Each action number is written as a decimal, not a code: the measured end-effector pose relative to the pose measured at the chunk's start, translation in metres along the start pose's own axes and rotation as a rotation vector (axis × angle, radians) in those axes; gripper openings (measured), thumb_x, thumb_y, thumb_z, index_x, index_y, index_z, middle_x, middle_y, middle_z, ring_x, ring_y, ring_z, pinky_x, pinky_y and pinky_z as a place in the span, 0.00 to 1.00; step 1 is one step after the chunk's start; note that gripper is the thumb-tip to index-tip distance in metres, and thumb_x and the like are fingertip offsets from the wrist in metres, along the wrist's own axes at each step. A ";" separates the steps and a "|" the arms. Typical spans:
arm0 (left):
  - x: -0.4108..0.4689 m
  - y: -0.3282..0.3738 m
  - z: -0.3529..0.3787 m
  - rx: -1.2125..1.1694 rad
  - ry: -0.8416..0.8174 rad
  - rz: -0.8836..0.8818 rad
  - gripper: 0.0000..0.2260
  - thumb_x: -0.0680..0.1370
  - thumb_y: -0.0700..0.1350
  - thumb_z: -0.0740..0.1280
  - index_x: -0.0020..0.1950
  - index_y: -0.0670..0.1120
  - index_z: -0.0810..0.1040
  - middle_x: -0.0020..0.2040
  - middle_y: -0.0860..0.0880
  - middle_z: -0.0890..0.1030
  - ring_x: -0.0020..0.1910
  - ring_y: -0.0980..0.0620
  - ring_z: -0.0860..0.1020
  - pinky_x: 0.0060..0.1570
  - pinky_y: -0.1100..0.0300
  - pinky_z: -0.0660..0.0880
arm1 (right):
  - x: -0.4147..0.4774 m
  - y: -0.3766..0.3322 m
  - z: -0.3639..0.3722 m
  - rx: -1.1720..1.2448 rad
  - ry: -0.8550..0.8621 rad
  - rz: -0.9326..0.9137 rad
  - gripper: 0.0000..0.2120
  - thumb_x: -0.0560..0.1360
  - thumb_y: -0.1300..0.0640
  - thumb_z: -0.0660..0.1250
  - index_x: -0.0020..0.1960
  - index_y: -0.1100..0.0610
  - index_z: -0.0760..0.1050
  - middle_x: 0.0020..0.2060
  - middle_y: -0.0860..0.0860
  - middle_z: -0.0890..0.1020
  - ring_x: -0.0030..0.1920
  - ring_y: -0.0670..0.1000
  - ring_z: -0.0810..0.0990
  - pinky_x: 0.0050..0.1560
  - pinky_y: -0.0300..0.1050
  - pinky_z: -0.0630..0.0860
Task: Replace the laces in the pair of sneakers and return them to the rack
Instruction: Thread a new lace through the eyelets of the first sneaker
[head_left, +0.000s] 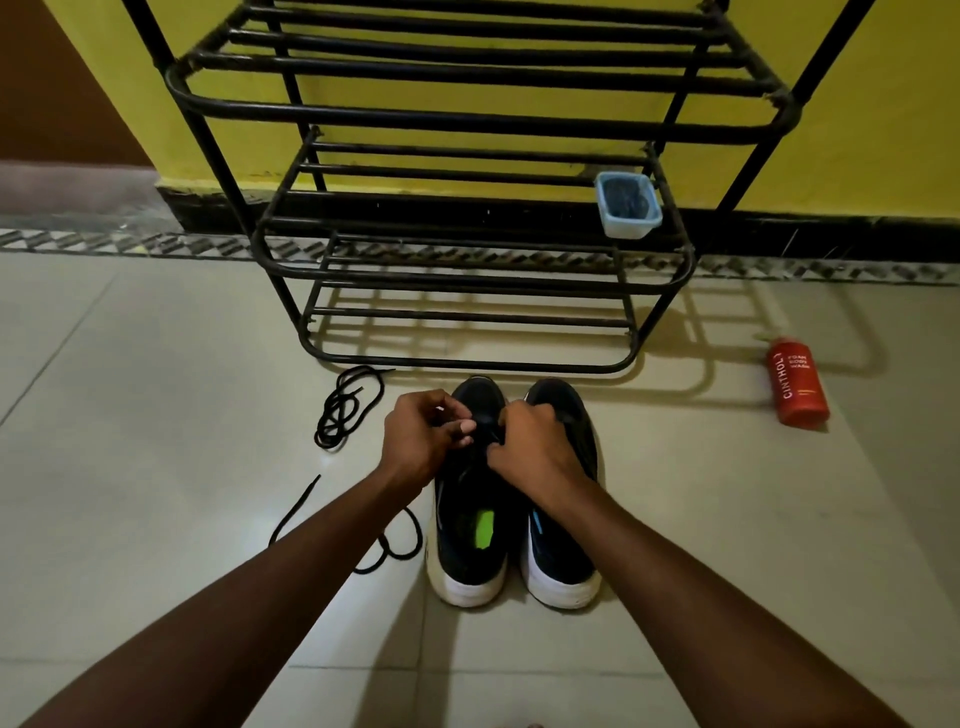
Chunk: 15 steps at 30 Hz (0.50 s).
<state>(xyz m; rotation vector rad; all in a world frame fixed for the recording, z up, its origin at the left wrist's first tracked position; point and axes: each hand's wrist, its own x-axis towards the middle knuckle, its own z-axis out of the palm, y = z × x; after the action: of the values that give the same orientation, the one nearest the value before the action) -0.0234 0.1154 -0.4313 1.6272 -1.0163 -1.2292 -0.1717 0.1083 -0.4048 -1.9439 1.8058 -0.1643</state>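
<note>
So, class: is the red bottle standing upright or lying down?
Lying down: the red bottle rests lengthwise on the floor, its label sideways.

Both hands are down on the left sneaker (467, 545), right in front of the rack (467, 119)!
The left hand (428, 434) pinches at its lacing and the right hand (530, 447) grips its upper, with the right sneaker (563, 561) touching alongside. A coiled lace (345, 405) lies on the floor to the left, a second lace (395, 540) trails under the left forearm, and a red bottle (797, 382) lies far right.

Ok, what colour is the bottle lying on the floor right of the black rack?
The plastic bottle is red with white lettering, best seen in the head view.
</note>
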 end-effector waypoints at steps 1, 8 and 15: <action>0.000 0.000 0.000 0.017 -0.010 0.006 0.03 0.75 0.32 0.73 0.48 0.37 0.84 0.44 0.40 0.86 0.42 0.47 0.85 0.42 0.61 0.82 | 0.002 0.003 0.000 0.018 0.000 0.004 0.14 0.73 0.57 0.71 0.58 0.58 0.78 0.54 0.59 0.79 0.50 0.60 0.82 0.46 0.47 0.79; -0.003 0.000 0.011 0.221 0.042 0.021 0.05 0.80 0.42 0.71 0.45 0.47 0.85 0.37 0.50 0.84 0.33 0.57 0.81 0.35 0.66 0.77 | 0.010 0.014 0.001 0.192 -0.018 0.053 0.20 0.73 0.59 0.72 0.65 0.54 0.78 0.57 0.56 0.81 0.53 0.55 0.83 0.56 0.48 0.81; -0.005 -0.001 0.011 0.264 0.026 0.021 0.04 0.77 0.42 0.74 0.43 0.49 0.85 0.39 0.52 0.86 0.35 0.59 0.83 0.38 0.67 0.79 | 0.013 0.021 0.006 0.275 -0.006 0.122 0.16 0.73 0.59 0.74 0.60 0.54 0.82 0.53 0.53 0.84 0.51 0.51 0.84 0.56 0.47 0.81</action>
<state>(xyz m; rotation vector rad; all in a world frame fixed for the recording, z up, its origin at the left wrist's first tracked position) -0.0353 0.1188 -0.4331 1.8225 -1.2167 -1.0923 -0.1866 0.0964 -0.4215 -1.6386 1.7866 -0.3470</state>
